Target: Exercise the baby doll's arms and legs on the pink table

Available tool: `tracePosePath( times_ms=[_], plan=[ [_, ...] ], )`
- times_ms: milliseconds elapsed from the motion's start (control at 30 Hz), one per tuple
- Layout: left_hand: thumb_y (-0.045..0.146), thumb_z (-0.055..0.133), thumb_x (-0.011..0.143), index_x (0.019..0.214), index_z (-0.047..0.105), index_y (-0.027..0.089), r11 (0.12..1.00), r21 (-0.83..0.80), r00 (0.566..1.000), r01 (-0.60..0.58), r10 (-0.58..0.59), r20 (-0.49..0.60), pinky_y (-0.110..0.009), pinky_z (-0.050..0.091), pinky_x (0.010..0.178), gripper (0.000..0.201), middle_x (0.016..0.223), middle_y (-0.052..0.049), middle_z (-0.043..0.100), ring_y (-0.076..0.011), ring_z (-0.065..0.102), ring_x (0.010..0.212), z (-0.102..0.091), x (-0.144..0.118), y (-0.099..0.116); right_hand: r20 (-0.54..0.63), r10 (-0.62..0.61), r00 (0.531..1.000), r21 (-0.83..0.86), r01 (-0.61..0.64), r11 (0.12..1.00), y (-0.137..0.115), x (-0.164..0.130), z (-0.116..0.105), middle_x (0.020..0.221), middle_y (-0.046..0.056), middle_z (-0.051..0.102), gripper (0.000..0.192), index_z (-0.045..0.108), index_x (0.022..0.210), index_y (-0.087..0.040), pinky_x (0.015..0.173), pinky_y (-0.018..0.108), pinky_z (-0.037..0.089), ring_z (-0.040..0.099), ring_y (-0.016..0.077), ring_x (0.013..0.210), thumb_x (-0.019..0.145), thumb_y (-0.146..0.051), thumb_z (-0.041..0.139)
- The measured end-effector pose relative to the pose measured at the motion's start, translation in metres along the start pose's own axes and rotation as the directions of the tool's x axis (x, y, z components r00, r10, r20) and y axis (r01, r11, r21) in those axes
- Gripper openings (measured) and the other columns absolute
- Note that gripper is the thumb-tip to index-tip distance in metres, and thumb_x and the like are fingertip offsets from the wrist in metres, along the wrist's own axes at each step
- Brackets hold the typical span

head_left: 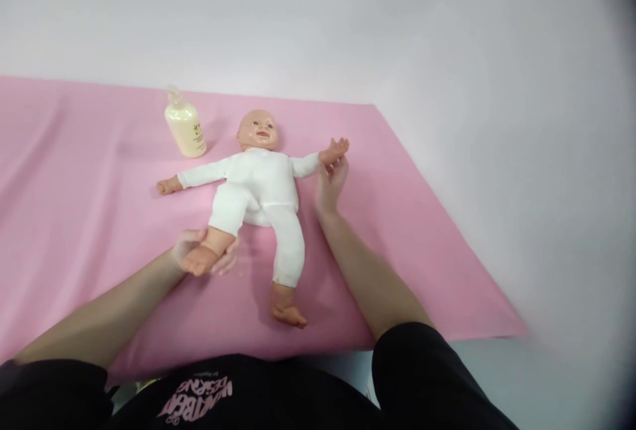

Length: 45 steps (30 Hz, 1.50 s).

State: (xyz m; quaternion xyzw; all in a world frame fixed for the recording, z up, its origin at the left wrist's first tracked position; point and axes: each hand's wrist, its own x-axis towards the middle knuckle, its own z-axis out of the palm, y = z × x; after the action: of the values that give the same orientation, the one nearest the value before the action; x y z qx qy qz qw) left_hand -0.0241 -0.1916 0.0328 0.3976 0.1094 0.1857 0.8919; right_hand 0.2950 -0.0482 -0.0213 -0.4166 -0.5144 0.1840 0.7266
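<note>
Pink sheet (407, 244), spread flat over a pale surface; on it, face up and near the middle, a doll (258, 185) in a white suit, arms out to both sides, legs splayed toward the viewer. Left hand (201, 254): blurred, fingers loosely curled under and around the doll's bare foot, cupping it; right hand (330, 181): fingers raised and lightly closed on the doll's wrist at its outstretched arm. Cream pump bottle (185, 126), upright, just beside the doll's head.
</note>
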Motion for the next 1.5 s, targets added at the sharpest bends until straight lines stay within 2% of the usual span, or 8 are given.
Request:
tracePosePath(
  times_ms=[100, 233, 333, 467, 633, 833, 1133, 1500],
  plan=[
    [0.066, 0.067, 0.082, 0.085, 0.058, 0.018, 0.984, -0.121, 0.974, -0.132, 0.106, -0.199, -0.042, 0.059, 0.087, 0.048, 0.051, 0.004, 0.045, -0.0169, 0.051, 0.054, 0.002, 0.003, 0.003, 0.171, -0.189, 0.967, -0.117, 0.21, 0.971, -0.019, -0.013, 0.008, 0.146, 0.015, 0.058, 0.054, 0.048, 0.146, -0.026, 0.105, 0.048, 0.057, 0.063, 0.027, 0.13, 0.097, -0.043, 0.062],
    [0.053, 0.06, 0.091, 0.092, 0.062, 0.012, 0.963, -0.204, 0.915, -0.178, 0.085, -0.395, -0.042, 0.058, 0.088, 0.041, 0.059, -0.001, 0.052, -0.0212, 0.061, 0.064, 0.0, 0.007, 0.0, 0.458, -0.38, 0.804, -0.137, 0.486, 0.863, -0.037, -0.023, 0.013, 0.131, 0.011, 0.069, 0.037, 0.06, 0.136, -0.027, 0.113, 0.051, 0.052, 0.064, 0.0267, 0.127, 0.101, -0.035, 0.059],
    [0.053, 0.063, 0.09, 0.098, 0.065, 0.008, 0.953, -0.233, 0.898, -0.191, 0.074, -0.433, -0.043, 0.058, 0.091, 0.045, 0.064, -0.003, 0.056, -0.0226, 0.064, 0.069, -0.006, 0.009, -0.006, 0.559, -0.409, 0.721, -0.136, 0.567, 0.813, -0.044, -0.023, 0.014, 0.125, 0.01, 0.072, 0.029, 0.065, 0.129, -0.027, 0.11, 0.05, 0.055, 0.067, 0.0256, 0.122, 0.102, -0.032, 0.056],
    [0.054, 0.064, 0.091, 0.1, 0.068, 0.006, 0.96, -0.229, 0.906, -0.159, 0.05, -0.421, -0.044, 0.056, 0.093, 0.049, 0.067, -0.004, 0.057, -0.0209, 0.062, 0.07, -0.007, 0.01, -0.007, 0.598, -0.371, 0.71, -0.166, 0.563, 0.81, -0.046, -0.021, 0.015, 0.122, 0.008, 0.074, 0.026, 0.068, 0.124, -0.027, 0.108, 0.051, 0.056, 0.067, 0.0254, 0.12, 0.103, -0.033, 0.053],
    [0.059, 0.066, 0.089, 0.103, 0.068, 0.008, 0.987, -0.158, 0.97, -0.037, -0.002, -0.242, -0.041, 0.055, 0.089, 0.053, 0.073, -0.006, 0.063, -0.0209, 0.062, 0.074, -0.004, 0.006, -0.005, 0.511, -0.307, 0.803, -0.212, 0.464, 0.86, -0.037, -0.02, 0.013, 0.126, 0.011, 0.071, 0.033, 0.063, 0.128, -0.026, 0.112, 0.053, 0.052, 0.064, 0.0278, 0.124, 0.099, -0.04, 0.061],
    [0.063, 0.072, 0.083, 0.115, 0.063, 0.013, 0.981, 0.017, 0.973, 0.192, -0.193, 0.128, -0.041, 0.055, 0.083, 0.06, 0.089, -0.012, 0.074, -0.0265, 0.07, 0.081, -0.002, -0.002, -0.008, 0.148, -0.008, 0.989, -0.122, 0.026, 0.992, -0.012, -0.005, 0.004, 0.142, 0.014, 0.059, 0.054, 0.05, 0.139, -0.025, 0.105, 0.046, 0.055, 0.062, 0.0257, 0.127, 0.094, -0.053, 0.061],
    [0.041, 0.088, 0.077, 0.111, 0.076, 0.016, 0.809, 0.535, 0.94, 0.242, -0.333, 0.078, -0.034, 0.057, 0.097, 0.044, 0.1, -0.007, 0.077, -0.0266, 0.074, 0.103, -0.002, -0.003, -0.004, -0.132, 0.465, 0.875, 0.195, -0.437, 0.878, 0.018, 0.014, -0.01, 0.146, 0.013, 0.056, 0.068, 0.045, 0.143, -0.024, 0.105, 0.046, 0.057, 0.064, 0.0229, 0.129, 0.082, -0.042, 0.069],
    [0.041, 0.091, 0.073, 0.114, 0.075, 0.016, 0.755, 0.609, 0.933, 0.243, -0.354, 0.066, -0.032, 0.057, 0.099, 0.05, 0.109, -0.008, 0.078, -0.0263, 0.073, 0.107, -0.006, -0.005, -0.01, -0.025, 0.464, 0.886, 0.182, -0.452, 0.873, 0.009, 0.013, -0.009, 0.163, 0.007, 0.045, 0.077, 0.039, 0.156, -0.033, 0.108, 0.043, 0.056, 0.056, 0.0213, 0.142, 0.086, -0.048, 0.066]
  ],
)
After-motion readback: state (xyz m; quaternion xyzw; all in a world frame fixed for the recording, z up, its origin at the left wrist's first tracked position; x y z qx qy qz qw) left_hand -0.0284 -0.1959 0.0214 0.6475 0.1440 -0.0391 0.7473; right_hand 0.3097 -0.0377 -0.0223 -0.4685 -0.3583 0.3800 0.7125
